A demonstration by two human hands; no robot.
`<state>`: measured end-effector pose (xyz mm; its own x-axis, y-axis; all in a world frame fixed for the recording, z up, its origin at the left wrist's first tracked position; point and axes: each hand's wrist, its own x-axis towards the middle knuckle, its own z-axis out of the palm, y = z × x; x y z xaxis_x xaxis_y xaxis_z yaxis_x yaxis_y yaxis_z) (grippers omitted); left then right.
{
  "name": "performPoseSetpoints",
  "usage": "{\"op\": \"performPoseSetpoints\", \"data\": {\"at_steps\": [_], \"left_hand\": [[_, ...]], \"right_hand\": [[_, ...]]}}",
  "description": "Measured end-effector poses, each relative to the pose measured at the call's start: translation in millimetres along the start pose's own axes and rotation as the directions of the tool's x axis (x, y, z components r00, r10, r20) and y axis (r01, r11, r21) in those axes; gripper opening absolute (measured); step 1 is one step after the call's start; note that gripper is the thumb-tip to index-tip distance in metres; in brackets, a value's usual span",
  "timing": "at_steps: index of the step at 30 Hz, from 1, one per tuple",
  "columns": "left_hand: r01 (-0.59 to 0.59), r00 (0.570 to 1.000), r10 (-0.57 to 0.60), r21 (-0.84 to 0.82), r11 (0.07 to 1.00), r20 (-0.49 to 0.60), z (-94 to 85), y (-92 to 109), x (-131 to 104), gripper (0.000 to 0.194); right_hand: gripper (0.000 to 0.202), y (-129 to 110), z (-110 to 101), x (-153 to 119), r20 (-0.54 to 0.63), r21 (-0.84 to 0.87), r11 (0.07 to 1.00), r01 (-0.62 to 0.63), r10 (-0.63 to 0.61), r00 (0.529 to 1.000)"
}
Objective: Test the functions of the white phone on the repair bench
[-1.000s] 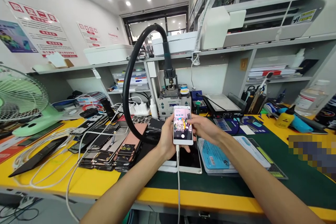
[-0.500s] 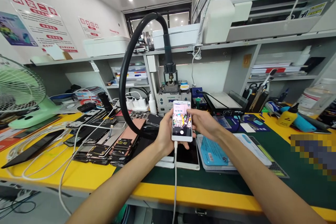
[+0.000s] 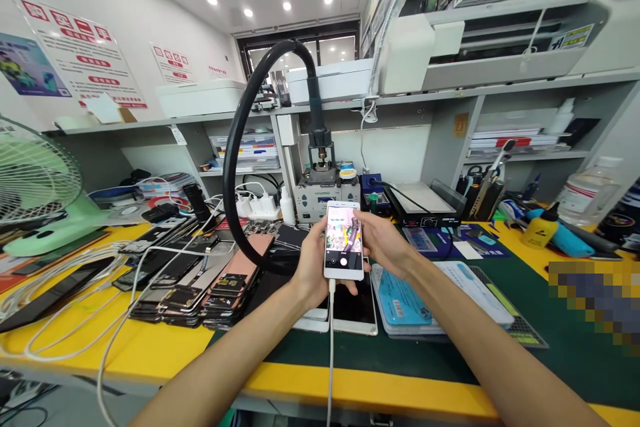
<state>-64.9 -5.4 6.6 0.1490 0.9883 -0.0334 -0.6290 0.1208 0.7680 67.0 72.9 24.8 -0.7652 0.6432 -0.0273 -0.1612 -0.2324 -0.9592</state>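
A white phone (image 3: pixel 344 240) is held upright above the green mat, its screen lit with a camera-like picture and a round white button near the bottom. My left hand (image 3: pixel 313 267) grips its left side. My right hand (image 3: pixel 383 243) holds the right side, with the thumb at the upper right of the screen and fingers partly hidden behind. From its lower edge a white cable (image 3: pixel 331 347) hangs down over the table's front edge. Below and behind the phone lies a white-framed device with a dark screen (image 3: pixel 354 310).
Stacked phone parts (image 3: pixel 230 287) and loose white cables lie left, near a green fan (image 3: pixel 43 180). A thick black hose (image 3: pixel 231 147) arches over a grey machine (image 3: pixel 313 200). Blue-and-white packs (image 3: pixel 450 293) lie right; a yellow bottle (image 3: pixel 540 227) stands farther right.
The view has shifted slightly, so the bench and both hands with the phone appear a little lower. The grip on the phone is much the same.
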Motion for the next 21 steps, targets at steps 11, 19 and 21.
{"op": "performPoseSetpoints", "data": {"at_steps": [11,19,21], "left_hand": [[0.017,1.000,-0.017,-0.034,0.999,-0.010,-3.2,-1,1,0.063],[0.018,1.000,-0.018,-0.034,0.999,-0.004,2.0,-1,0,0.064],[0.015,1.000,-0.015,-0.055,0.998,0.000,2.6,-1,0,0.061]], "right_hand": [[0.038,5,-2,3,-0.006,0.007,1.000,-0.019,0.019,1.000],[0.030,13,-3,9,-0.197,-0.043,0.999,0.002,-0.010,0.980],[0.035,13,-2,8,-0.163,-0.022,1.000,0.003,-0.007,0.987]]}}
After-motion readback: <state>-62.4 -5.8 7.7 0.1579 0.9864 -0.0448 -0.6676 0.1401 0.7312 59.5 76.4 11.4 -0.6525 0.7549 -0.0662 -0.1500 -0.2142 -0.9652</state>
